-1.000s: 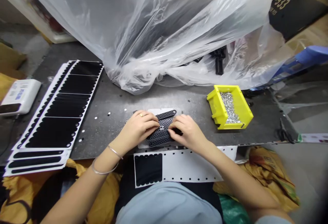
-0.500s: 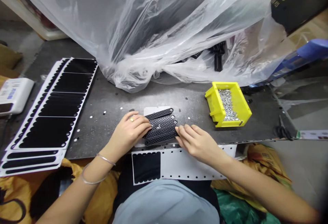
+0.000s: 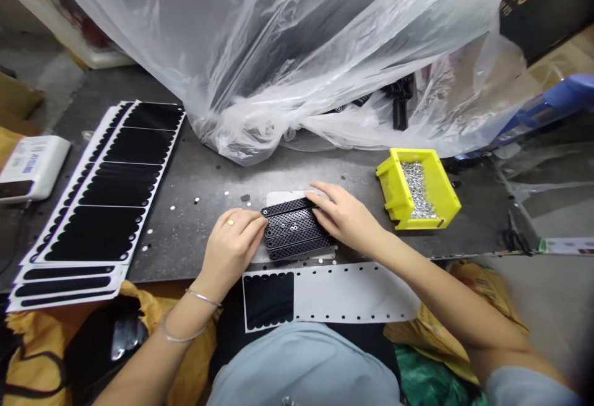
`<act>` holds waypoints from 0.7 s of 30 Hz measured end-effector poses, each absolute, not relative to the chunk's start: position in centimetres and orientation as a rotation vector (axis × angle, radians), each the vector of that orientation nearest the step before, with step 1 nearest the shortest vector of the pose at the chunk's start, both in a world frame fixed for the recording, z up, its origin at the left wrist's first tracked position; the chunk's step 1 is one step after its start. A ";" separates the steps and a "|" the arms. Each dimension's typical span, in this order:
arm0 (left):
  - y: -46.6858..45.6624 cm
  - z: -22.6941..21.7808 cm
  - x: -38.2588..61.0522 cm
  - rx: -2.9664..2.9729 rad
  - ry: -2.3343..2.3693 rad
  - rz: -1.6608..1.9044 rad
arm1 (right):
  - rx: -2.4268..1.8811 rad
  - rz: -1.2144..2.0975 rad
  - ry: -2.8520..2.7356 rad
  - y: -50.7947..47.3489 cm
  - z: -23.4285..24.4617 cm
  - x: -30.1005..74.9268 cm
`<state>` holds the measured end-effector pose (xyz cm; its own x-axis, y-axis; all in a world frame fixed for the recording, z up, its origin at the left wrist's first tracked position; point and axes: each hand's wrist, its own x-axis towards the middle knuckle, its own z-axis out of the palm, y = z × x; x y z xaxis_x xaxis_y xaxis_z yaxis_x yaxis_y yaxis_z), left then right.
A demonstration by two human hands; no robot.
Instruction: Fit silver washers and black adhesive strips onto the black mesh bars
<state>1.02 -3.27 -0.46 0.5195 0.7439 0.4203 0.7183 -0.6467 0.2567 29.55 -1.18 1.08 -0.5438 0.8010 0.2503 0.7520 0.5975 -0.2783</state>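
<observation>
Several black lattice-patterned strips [image 3: 297, 233] lie side by side on a pale sheet, with small round metal pieces [image 3: 293, 228] on top of them. At their left ends is my left hand [image 3: 234, 239], its fingers closed together; what the fingertips pinch, if anything, is hidden. My right hand [image 3: 346, 215] reaches over the right ends, fingers stretched and apart, touching the topmost strip [image 3: 288, 207] and the ones beside it. The right ends of the strips are covered by this hand.
A yellow bin [image 3: 448, 198] of small metal pieces stands right. White sheets with black scalloped stickers [image 3: 99, 233] lie left, beside a white device [image 3: 44, 164]. Clear plastic sheeting [image 3: 260, 127] hangs at the back. Scissors [image 3: 514, 233] lie far right. A sticker sheet [image 3: 343, 298] lies across my lap.
My right hand has moved up from the lower right ends to the top strip. That strip, tilted and apart before, now lies closer to the others. The left fingers have drawn back toward the left ends.
</observation>
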 end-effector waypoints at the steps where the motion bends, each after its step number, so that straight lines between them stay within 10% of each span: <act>1: -3.4 -0.7 1.0 2.689 1.297 0.799 | -1.231 0.314 -2.439 -0.7 0.5 29.8; 21: -4.3 -2.9 -0.2 2.679 1.148 0.915 | -1.282 0.231 -2.313 -6.6 2.0 32.1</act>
<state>-0.18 -4.27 -2.89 0.5392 0.6836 0.4919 0.6317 -0.7146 0.3006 32.12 -6.58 1.96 -0.4446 0.8333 0.3286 0.7520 0.5466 -0.3685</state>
